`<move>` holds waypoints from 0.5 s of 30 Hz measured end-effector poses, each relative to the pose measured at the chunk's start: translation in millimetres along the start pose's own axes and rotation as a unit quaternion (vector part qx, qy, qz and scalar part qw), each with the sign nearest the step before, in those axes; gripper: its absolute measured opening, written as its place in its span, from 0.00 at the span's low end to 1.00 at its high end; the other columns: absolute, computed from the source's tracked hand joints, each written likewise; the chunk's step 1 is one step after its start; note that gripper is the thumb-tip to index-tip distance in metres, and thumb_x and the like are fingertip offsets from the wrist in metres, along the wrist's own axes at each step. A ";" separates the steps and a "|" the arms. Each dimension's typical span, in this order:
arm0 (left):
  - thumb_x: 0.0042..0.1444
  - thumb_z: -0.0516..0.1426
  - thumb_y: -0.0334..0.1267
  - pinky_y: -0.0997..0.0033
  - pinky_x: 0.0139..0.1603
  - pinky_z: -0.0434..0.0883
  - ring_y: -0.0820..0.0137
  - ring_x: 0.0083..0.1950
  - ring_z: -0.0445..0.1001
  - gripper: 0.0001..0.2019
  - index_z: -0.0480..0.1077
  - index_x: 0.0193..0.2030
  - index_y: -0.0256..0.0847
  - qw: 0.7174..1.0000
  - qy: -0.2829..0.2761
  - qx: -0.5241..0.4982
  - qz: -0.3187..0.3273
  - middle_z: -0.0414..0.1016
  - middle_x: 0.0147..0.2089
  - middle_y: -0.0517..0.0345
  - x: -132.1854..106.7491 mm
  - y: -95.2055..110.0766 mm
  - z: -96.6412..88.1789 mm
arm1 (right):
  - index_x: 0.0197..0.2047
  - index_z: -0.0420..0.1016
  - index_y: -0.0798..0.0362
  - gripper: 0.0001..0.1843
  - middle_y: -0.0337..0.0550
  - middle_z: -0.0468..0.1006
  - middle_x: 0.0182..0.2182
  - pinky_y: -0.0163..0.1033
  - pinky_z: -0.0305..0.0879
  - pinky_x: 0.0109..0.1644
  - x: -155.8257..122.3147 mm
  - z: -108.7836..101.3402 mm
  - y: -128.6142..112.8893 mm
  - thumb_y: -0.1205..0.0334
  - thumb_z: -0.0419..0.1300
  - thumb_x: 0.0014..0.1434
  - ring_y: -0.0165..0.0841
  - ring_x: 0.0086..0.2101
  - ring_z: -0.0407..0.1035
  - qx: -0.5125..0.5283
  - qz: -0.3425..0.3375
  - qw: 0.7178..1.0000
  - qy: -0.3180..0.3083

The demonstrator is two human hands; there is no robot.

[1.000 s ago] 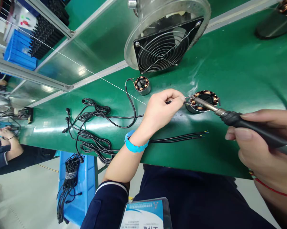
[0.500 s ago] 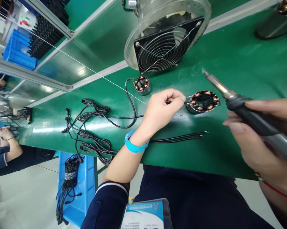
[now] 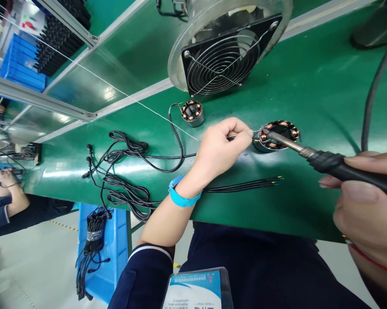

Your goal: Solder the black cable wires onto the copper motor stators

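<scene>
**Two hands meet at the coil ring**

The left hand [image 3: 225,143] has thumb and forefinger pinched on a thin wire [image 3: 193,137] and, it seems, on a black lead [image 3: 255,138] just below it; both run from the fingertips to the left rim of the coil ring [image 3: 272,148]. The pinch sits just beside the ring, probably to steady the fine ends while keeping skin off the metal. The right hand [image 3: 364,193], on the ring's other side, is closed around the handle of a soldering iron [image 3: 328,163], well back from the metal shaft, presumably because that part is hot. The iron slants across the ring, its tip at the left rim; whether it touches cannot be told.

The ring stands upright on the green bench [image 3: 328,94], windings uppermost, leaving them open to the iron. Beyond it and leftward, a fan [image 3: 219,64] turns its grille towards the bench, perhaps to draw off fumes. A second ring [image 3: 193,120], with a cable attached, lies left of the first. Loose cable ends [image 3: 245,187] lie nearer the person than the coil ring, plausibly for easy reach; coiled cables [image 3: 129,148] lie well to its left.
</scene>
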State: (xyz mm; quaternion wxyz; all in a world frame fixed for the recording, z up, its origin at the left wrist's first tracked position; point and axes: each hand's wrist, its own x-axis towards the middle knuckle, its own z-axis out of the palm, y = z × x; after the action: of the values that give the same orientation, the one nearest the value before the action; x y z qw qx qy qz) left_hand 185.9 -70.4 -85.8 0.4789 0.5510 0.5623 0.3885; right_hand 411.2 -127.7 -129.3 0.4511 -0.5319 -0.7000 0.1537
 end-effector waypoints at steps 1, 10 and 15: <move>0.54 0.56 0.30 0.75 0.29 0.58 0.79 0.26 0.58 0.09 0.65 0.24 0.39 1.000 -0.001 0.000 0.000 0.60 0.21 0.68 -0.2 0.1 0.2 | 0.49 0.76 0.37 0.14 0.38 0.78 0.32 0.42 0.57 0.20 0.6 1.2 -3.6 0.48 0.62 0.60 0.32 0.22 0.69 0.015 -0.025 1.000 0.001; 0.54 0.56 0.30 0.74 0.28 0.58 0.79 0.25 0.58 0.09 0.65 0.24 0.39 1.000 0.000 0.006 0.002 0.59 0.21 0.68 0.3 -0.4 0.6 | 0.47 0.75 0.44 0.14 0.40 0.78 0.33 0.39 0.59 0.20 4.5 4.0 -9.0 0.50 0.63 0.60 0.30 0.24 0.70 0.014 -0.036 0.999 -0.014; 0.55 0.56 0.31 0.74 0.28 0.59 0.79 0.26 0.58 0.09 0.65 0.24 0.39 1.000 0.006 -0.001 0.004 0.60 0.21 0.67 -0.8 -1.3 0.5 | 0.46 0.77 0.41 0.15 0.40 0.79 0.32 0.44 0.58 0.20 3.7 7.7 -3.0 0.48 0.63 0.57 0.35 0.22 0.69 0.018 -0.032 0.999 0.029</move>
State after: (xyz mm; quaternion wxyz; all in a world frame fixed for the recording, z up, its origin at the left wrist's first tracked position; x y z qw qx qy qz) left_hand 186.0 -71.3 -87.1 0.4749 0.5504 0.5622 0.3942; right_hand 403.1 -123.6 -129.7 0.4850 -0.5053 -0.7006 0.1361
